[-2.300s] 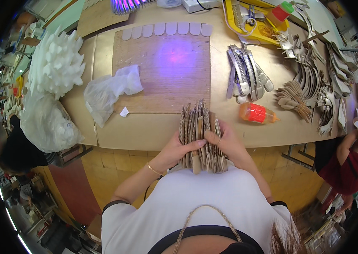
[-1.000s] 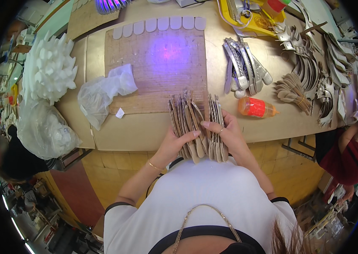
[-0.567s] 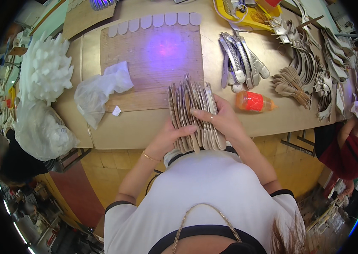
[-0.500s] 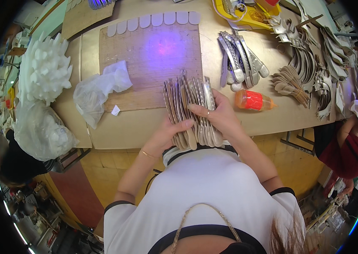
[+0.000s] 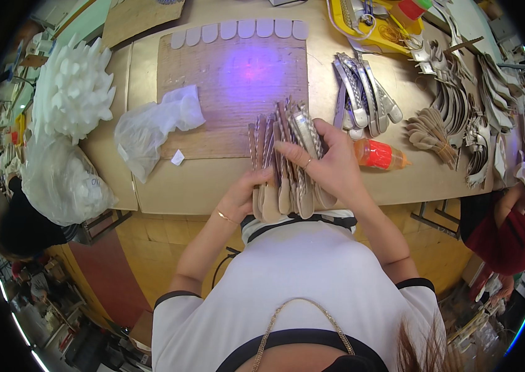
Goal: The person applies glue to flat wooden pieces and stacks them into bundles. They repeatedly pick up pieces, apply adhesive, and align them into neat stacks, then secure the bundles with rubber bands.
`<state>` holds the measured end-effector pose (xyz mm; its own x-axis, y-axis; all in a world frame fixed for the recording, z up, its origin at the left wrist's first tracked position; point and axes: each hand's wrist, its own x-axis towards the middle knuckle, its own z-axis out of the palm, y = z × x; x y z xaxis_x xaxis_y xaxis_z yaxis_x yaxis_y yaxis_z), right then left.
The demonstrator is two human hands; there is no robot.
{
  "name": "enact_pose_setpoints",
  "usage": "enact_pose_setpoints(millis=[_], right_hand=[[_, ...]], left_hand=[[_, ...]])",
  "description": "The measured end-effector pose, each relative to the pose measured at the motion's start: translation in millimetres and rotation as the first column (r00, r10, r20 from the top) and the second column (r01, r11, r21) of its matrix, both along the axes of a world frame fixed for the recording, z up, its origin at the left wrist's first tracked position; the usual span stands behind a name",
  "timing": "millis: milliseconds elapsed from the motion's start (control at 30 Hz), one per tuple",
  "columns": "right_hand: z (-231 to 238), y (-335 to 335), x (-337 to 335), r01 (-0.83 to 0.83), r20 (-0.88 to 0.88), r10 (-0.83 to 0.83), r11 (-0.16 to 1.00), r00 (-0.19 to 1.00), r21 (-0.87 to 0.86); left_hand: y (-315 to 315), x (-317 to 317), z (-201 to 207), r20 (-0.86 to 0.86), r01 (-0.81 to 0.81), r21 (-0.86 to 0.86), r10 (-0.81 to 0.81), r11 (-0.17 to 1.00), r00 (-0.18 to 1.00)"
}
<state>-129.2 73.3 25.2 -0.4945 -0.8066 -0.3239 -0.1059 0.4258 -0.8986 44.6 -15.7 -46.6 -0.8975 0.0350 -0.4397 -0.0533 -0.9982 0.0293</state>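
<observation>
Both my hands hold a fanned bundle of beige straps above the table's near edge, close to my waist. The straps are narrow, with rounded lower ends, and some show a braided silver surface. My left hand grips the bundle's left side, its thumb across the front. My right hand closes round the right side, thumb on the front, fingers behind and partly hidden. Just right of my right hand lies an orange bottle with a red label and pointed tip. Beyond it is a pile of silver straps.
A brown board lies ahead, a row of pale rounded pieces along its far edge. Left are a crumpled plastic bag and white foam pieces. Right are tied beige straps, curved pieces and a yellow basket.
The bundle has spread into looser groups, and the silver straps at its right now lean outward. My right hand has shifted slightly right. The whole view has shifted a little.
</observation>
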Motion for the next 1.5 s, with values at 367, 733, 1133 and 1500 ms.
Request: enact_pose_setpoints(millis=[367, 733, 1133, 1500], right_hand=[[17, 4, 3, 0.012, 0.115, 0.004, 0.99, 0.993, -0.142], [10, 24, -16, 0.338, 0.645, -0.023, 0.865, 0.764, -0.37], [3, 18, -14, 0.181, 0.773, 0.114, 0.942, 0.624, -0.284], [-1, 9, 7, -0.031, 0.209, 0.053, 0.994, 0.977, -0.109]], left_hand=[[10, -15, 2, -0.039, -0.04, -0.274, 0.031, 0.961, 0.999], [15, -24, -10, -0.37, -0.313, -0.027, 0.281, 0.949, 0.885], [13, -10, -15, -0.362, -0.169, -0.011, 0.153, 0.986, 0.919], [10, -6, 7, 0.16, 0.001, -0.571, 0.111, 0.821, 0.981]])
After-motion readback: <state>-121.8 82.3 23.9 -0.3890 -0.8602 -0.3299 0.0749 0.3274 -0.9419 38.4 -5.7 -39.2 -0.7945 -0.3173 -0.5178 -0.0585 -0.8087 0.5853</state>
